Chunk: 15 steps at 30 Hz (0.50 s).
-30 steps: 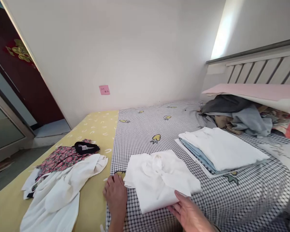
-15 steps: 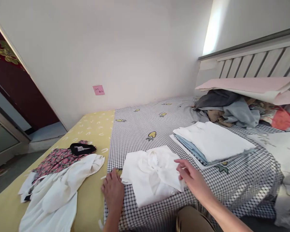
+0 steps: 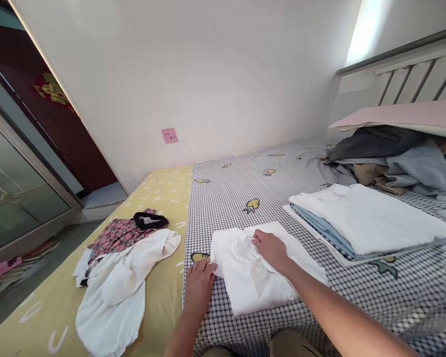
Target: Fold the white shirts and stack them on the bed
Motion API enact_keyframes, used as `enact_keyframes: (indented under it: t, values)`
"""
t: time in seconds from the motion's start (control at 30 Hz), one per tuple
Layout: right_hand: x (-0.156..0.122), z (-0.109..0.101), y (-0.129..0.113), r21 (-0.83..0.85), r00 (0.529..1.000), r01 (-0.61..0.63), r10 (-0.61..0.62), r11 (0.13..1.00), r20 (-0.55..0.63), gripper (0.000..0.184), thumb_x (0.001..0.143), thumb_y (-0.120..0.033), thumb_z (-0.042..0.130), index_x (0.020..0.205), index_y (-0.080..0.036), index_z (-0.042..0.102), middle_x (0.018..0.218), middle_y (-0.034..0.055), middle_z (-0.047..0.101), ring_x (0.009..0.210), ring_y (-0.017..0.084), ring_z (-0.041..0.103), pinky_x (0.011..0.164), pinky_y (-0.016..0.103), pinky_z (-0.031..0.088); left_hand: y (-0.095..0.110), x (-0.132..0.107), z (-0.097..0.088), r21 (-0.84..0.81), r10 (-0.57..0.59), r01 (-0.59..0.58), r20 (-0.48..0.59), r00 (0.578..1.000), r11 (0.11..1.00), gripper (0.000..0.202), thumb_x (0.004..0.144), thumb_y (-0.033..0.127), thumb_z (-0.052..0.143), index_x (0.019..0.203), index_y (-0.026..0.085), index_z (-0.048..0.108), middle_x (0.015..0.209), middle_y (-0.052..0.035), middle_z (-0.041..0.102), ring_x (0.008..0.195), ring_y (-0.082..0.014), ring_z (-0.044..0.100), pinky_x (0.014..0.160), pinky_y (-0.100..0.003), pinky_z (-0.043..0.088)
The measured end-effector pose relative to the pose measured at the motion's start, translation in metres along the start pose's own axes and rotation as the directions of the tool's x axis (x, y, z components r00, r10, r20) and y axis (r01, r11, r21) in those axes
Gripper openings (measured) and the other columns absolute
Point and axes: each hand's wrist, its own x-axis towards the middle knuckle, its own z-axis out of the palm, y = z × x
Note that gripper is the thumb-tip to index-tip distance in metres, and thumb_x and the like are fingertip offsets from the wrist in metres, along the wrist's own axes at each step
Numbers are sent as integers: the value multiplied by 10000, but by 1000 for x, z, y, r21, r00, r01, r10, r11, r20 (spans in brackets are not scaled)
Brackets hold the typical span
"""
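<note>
A white shirt lies folded in front of me on the checked bedspread. My right hand reaches over it, its fingers closed on the fabric near the collar and partly hiding the middle of the garment. Beside the shirt's left edge rests my left hand, fingers stretched out flat on the bedspread and their tips touching the shirt's side.
A stack of folded clothes, white on top with blue beneath, lies to the right. On the yellow sheet at left are a loose white garment and a floral one. Grey clothes are heaped under a pink sheet.
My right hand has moved from the shirt's right side onto its middle and closed on the fabric near the collar. The view has turned left. My left hand stays at the left edge.
</note>
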Motion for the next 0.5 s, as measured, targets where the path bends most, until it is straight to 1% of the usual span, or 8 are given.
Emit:
enact_keyframes:
  t: [0.03,0.1,0.2,0.27,0.3,0.37,0.43,0.5]
  values:
    - [-1,1,1,28,1000,20,-19,999,-20,149,947,-274,470,925,-245,614,845,26,714,809,208,655,654,281,375,2,1,-1,-9,-3,3,-2,1000,1000,299,895,100,537,984,285,755,1115,-24,738,1098,-224,655,986,-407,488]
    - [-5,2,5,194,995,86,-73,977,-75,201,977,-348,413,855,-255,541,749,-13,676,695,172,627,634,266,400,9,2,-1,-25,-19,18,-17,1000,1000,240,939,170,537,924,271,754,1050,-20,750,1023,-214,673,954,-405,496]
    - [-10,0,10,545,974,211,-131,812,-182,225,935,-460,467,818,-267,476,655,-47,604,547,151,542,583,264,420,22,0,1,-79,-35,32,-41,999,996,237,964,230,533,881,263,753,988,-15,753,952,-208,676,923,-403,502]
    - [-10,-5,11,651,962,260,-137,713,-235,258,911,-508,490,813,-271,464,643,-45,589,540,157,528,581,273,429,30,-4,4,-152,-54,45,-53,997,987,252,964,231,530,848,256,752,967,-19,751,943,-214,672,917,-410,502]
    - [-8,-7,12,654,960,265,-131,708,-247,267,920,-517,471,819,-270,465,648,-40,593,553,161,538,593,276,435,33,-6,6,-193,-70,58,-55,996,979,259,961,222,525,840,252,753,969,-25,751,950,-221,672,916,-415,502]
    - [-4,-13,11,551,972,213,-118,807,-202,240,948,-473,435,857,-261,502,669,-23,618,596,172,573,621,284,432,37,-12,11,-262,-113,97,-47,992,960,268,946,188,514,873,254,764,983,-36,751,971,-233,676,906,-422,508]
    - [-2,-18,8,265,993,116,-102,957,-64,166,930,-360,480,990,-250,589,705,-6,654,653,191,608,640,292,404,38,-19,16,-304,-151,133,-38,988,943,288,927,158,508,945,268,774,1001,-44,751,988,-241,679,905,-429,515]
    - [-3,-21,2,-24,992,96,-94,995,88,356,902,-280,525,1250,-260,600,736,4,679,704,212,632,653,300,373,39,-26,20,-319,-180,155,-49,983,935,304,920,154,509,999,282,774,1023,-49,747,1007,-247,680,913,-437,517]
